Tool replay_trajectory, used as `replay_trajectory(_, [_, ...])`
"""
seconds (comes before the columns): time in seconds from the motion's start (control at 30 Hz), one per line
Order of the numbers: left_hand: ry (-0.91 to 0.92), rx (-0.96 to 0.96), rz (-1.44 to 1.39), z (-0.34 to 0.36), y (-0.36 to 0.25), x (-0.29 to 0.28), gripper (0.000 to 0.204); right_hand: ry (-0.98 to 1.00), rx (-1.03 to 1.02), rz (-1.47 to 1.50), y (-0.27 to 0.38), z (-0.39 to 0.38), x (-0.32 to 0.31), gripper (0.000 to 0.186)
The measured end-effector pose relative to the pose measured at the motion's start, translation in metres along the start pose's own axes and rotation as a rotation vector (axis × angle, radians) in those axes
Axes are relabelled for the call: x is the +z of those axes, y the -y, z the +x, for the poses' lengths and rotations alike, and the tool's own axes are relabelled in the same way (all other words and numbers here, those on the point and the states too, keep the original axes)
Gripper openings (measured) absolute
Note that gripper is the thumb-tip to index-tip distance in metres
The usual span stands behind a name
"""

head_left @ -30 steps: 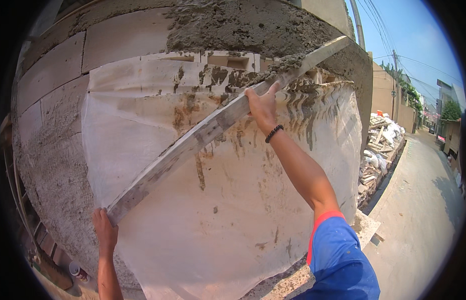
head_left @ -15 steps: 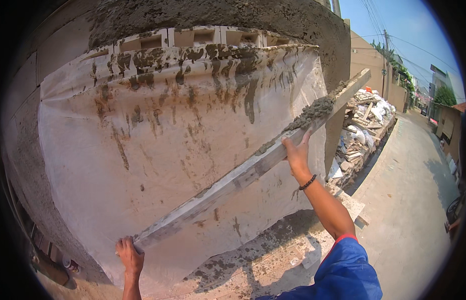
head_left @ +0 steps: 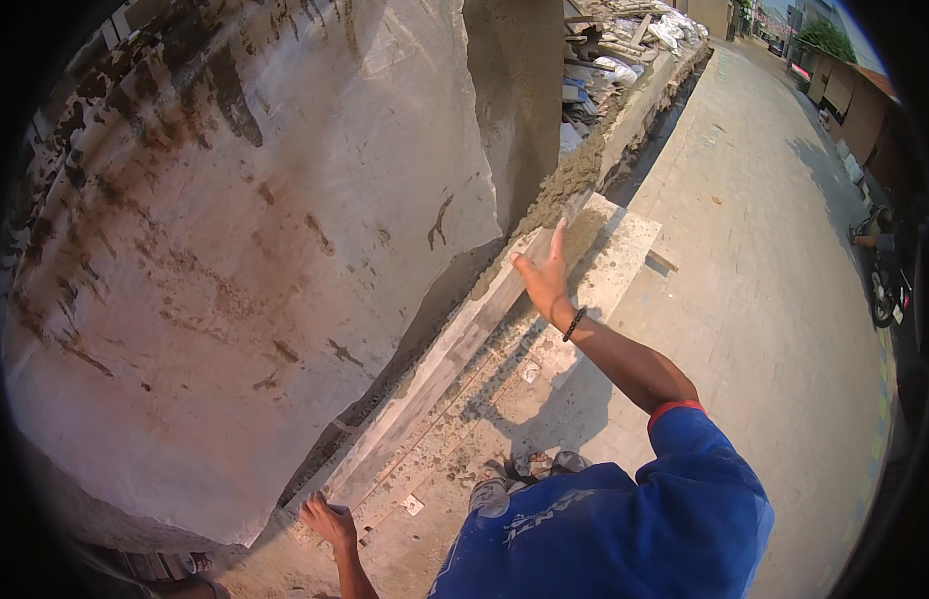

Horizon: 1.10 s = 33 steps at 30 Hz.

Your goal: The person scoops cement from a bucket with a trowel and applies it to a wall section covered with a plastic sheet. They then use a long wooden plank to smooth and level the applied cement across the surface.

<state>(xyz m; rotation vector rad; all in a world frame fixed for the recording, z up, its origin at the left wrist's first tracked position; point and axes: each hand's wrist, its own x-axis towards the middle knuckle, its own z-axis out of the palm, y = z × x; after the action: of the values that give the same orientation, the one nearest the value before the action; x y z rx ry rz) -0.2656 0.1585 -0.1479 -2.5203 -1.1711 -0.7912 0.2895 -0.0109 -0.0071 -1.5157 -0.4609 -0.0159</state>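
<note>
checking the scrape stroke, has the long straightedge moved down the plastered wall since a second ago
Yes. The straightedge has gone from high on the plastered wall down to its foot, held by the left hand and right hand.

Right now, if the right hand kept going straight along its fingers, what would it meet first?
The right hand points up along the long straightedge it presses. Next in line looks like the wet mortar heaped on the far end, then the plastered wall's corner; depth is unclear.
</note>
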Motion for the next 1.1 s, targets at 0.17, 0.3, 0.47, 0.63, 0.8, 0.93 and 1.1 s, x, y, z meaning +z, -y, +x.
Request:
replay_trajectory(0.17, [0.123, 0.050, -0.025, -0.019, -0.008, 0.016, 0.050, -0.033, 0.125, -0.083, -0.070, -0.019, -0.034, 0.106])
replay_trajectory(0.3, [0.243, 0.085, -0.016, -0.016, -0.017, 0.021, 0.048, -0.129, 0.216, -0.160, -0.122, -0.034, -0.052, 0.100])
replay_trajectory(0.47, [0.381, 0.084, -0.023, 0.005, -0.045, 0.030, 0.050, -0.155, 0.490, -0.116, -0.174, -0.023, -0.059, 0.100])
replay_trajectory(0.63, [0.513, 0.061, -0.116, 0.024, -0.090, 0.072, 0.050, -0.027, 0.690, -0.351, -0.239, 0.040, -0.045, 0.104])
replay_trajectory(0.8, [1.113, -0.145, -0.174, 0.077, -0.152, 0.180, 0.059, 0.039, 0.838, -0.756, -0.364, 0.129, -0.023, 0.106])
replay_trajectory(0.93, [0.947, -0.090, -0.108, 0.061, -0.180, 0.178, 0.056, 0.024, 0.789, -0.784, -0.388, 0.138, -0.052, 0.108])
replay_trajectory(1.1, [0.786, -0.086, -0.152, 0.029, -0.215, 0.126, 0.046, -0.071, 0.694, -0.345, -0.412, 0.097, -0.125, 0.081])
